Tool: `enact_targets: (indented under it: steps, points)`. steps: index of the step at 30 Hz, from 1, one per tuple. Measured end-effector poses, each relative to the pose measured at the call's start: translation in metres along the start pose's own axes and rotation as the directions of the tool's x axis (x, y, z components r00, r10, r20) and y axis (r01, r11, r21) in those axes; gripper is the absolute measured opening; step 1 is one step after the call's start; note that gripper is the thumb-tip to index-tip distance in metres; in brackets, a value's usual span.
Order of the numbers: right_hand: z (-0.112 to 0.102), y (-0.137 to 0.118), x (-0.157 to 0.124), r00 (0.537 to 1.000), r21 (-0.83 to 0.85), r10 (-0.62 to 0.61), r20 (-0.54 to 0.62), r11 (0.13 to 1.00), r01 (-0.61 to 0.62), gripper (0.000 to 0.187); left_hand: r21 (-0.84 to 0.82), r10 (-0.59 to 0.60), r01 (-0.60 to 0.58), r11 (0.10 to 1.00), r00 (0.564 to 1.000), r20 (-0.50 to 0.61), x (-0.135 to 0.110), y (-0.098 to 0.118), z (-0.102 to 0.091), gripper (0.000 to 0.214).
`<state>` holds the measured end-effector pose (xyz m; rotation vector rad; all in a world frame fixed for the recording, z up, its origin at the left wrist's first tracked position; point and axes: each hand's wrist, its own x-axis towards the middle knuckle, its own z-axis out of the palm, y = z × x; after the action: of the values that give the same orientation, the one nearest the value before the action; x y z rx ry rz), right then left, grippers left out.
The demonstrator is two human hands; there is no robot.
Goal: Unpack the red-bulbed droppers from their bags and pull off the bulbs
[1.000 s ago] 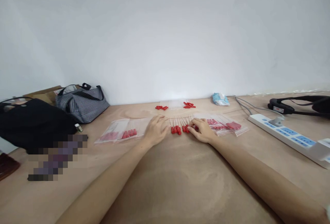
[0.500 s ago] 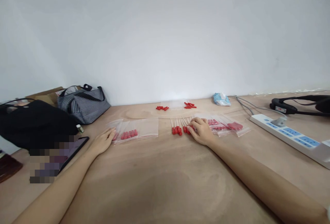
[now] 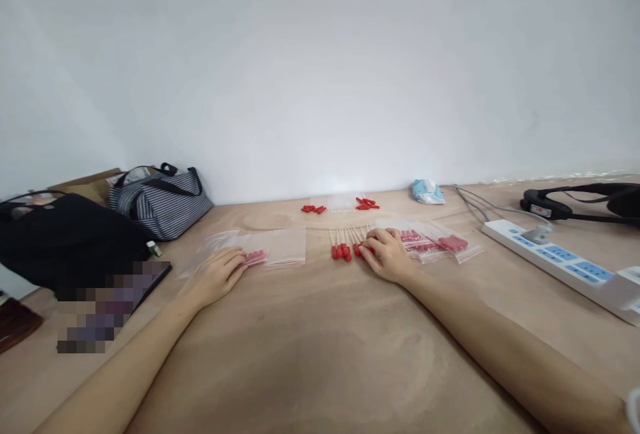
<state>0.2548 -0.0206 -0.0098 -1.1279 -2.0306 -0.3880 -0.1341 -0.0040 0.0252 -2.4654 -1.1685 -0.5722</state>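
Note:
My left hand (image 3: 220,274) lies nearly flat, fingers together and stretched out, over a clear zip bag (image 3: 225,241) at the left of the row. Just past its fingertips show the red ends (image 3: 255,257) of bagged sticks. My right hand (image 3: 390,255) rests over the right side of a fan of red-tipped sticks (image 3: 341,251). Its fingers are bent and somewhat apart, with the thumb close to the red tips. The contact beneath that hand is hidden. To its right lie clear bags holding more red-tipped sticks (image 3: 453,243).
A flat clear bag (image 3: 286,247) lies mid-table. Further back are loose red-tipped sticks (image 3: 367,204). A tissue pack (image 3: 427,191), power strip (image 3: 560,264) and black strapped device (image 3: 550,206) are on the right. A striped bag (image 3: 170,204), black bag (image 3: 75,241) and phone (image 3: 153,291) are on the left.
My left hand has slid right and now covers part of the bagged sticks at the left. My right hand stays at the same sticks.

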Motion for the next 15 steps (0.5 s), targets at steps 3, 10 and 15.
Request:
enact_targets:
  steps: [3, 10, 15]
  points:
    - [0.0, 0.0, 0.0, 1.0, -0.001, -0.012, -0.008, 1.0, 0.012, 0.017, -0.031, -0.074, 0.072, 0.997, 0.994, -0.084, 0.005, 0.002, 0.005, 0.026]
    - [0.0, 0.0, 0.0, 1.0, 0.0, -0.026, 0.0, 1.0, 0.026, 0.016, -0.153, -0.353, 0.319, 0.935, 0.875, -0.331, 0.038, 0.033, 0.005, 0.023]
    - [-0.001, 0.001, 0.0, 1.0, -0.002, -0.022, 0.014, 1.0, 0.022, 0.017, -0.196, -0.191, 0.146, 0.97, 0.954, -0.233, 0.061, 0.073, 0.012, 0.021]
